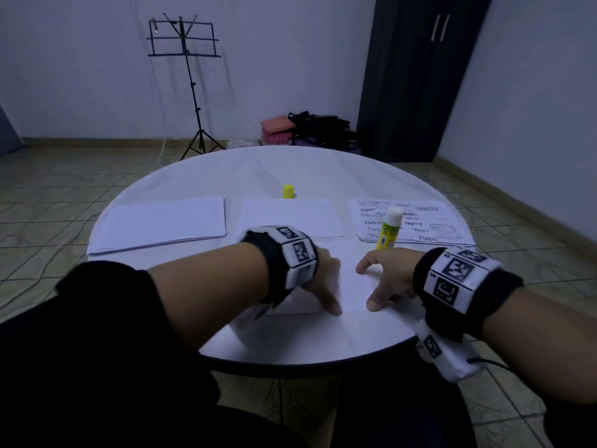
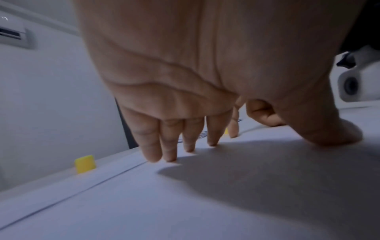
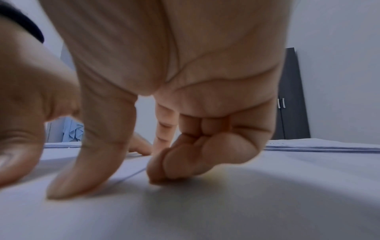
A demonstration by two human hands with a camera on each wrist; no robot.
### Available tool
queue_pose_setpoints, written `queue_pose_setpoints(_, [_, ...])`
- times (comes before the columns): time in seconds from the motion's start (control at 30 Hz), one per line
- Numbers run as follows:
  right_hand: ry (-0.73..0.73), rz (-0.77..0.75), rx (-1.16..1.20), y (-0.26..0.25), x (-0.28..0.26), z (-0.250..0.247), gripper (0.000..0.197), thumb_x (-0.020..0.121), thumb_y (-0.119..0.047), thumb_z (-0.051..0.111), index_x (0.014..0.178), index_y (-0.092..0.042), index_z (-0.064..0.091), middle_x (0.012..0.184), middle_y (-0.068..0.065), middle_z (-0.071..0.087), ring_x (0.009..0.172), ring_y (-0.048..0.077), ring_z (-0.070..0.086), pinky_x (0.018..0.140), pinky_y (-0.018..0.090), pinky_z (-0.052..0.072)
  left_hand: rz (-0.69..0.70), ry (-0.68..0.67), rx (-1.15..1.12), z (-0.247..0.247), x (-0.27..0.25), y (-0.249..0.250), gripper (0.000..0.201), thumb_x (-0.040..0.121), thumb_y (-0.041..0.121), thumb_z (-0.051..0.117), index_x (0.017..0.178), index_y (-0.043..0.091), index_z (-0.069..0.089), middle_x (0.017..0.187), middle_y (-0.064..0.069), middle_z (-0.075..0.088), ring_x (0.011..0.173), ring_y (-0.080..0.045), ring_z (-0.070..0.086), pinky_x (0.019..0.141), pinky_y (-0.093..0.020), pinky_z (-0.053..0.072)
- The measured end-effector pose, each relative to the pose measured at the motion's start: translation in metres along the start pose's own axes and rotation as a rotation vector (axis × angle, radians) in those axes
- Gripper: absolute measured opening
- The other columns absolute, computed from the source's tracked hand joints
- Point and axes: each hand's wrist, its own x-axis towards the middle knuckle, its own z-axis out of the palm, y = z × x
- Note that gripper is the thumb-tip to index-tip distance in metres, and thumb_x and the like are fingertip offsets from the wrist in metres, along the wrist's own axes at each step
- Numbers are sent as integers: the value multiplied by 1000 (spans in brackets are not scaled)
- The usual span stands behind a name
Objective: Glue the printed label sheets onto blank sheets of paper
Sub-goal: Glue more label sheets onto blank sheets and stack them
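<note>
A white sheet (image 1: pixel 350 286) lies at the near middle of the round white table (image 1: pixel 307 344), no print showing on its upper face. My left hand (image 1: pixel 329 282) presses on it with straight fingers (image 2: pixel 170 146) and thumb. My right hand (image 1: pixel 371 286) presses its right part with thumb and straight index finger (image 3: pixel 88 162); its last two fingers are curled and hold nothing. An uncapped glue stick (image 1: pixel 389 227) stands just beyond my right hand. The stack of printed label sheets (image 1: pixel 429 224) lies at the right, a blank stack (image 1: pixel 161 221) at the left.
A single blank sheet (image 1: pixel 290 218) lies in the middle, with the yellow glue cap (image 1: pixel 288 191) standing behind it. Off the table stand a music stand (image 1: pixel 187 76), a dark wardrobe (image 1: pixel 420 76) and bags on the floor (image 1: pixel 316 127).
</note>
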Motion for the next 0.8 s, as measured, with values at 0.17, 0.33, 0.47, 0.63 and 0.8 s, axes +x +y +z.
queue_pose_setpoints(0.17, [-11,16,21,1,1,1,66,70,-21,82,127,-29,49,59,-6,50,46,7,42,34,14,31,-119,-56,-17,12,-29,-54,101,71,57,74,148,15,25,150,0,32,134,-22,39,106,-30,32])
queue_pose_setpoints(0.33, [-17,30,8,-4,0,0,67,71,-21,82,128,-29,48,64,-6,50,51,7,43,42,16,32,-229,-105,-46,25,-47,-89,106,64,53,81,147,17,26,149,5,34,131,-20,41,106,-28,34])
queue_pose_setpoints(0.47, [-16,26,-98,-13,-6,0,68,73,-22,79,133,-25,47,83,-6,55,68,11,53,56,19,42,-259,-125,-56,32,-51,-103,115,59,55,83,149,18,21,153,7,26,135,-19,36,110,-32,32])
queue_pose_setpoints(0.63, [-31,-103,-459,-49,-20,-2,45,85,-21,66,128,-12,56,94,-2,56,79,15,54,59,20,43,-234,-124,-76,35,-56,-106,110,58,53,84,145,18,27,146,10,31,129,-18,41,107,-30,34])
queue_pose_setpoints(0.8, [2,-378,-389,-103,-11,10,52,84,-25,70,132,-16,54,133,2,54,122,19,50,93,22,40,-252,-115,-61,38,-63,-110,116,56,55,84,148,18,24,150,10,27,135,-17,36,111,-32,30])
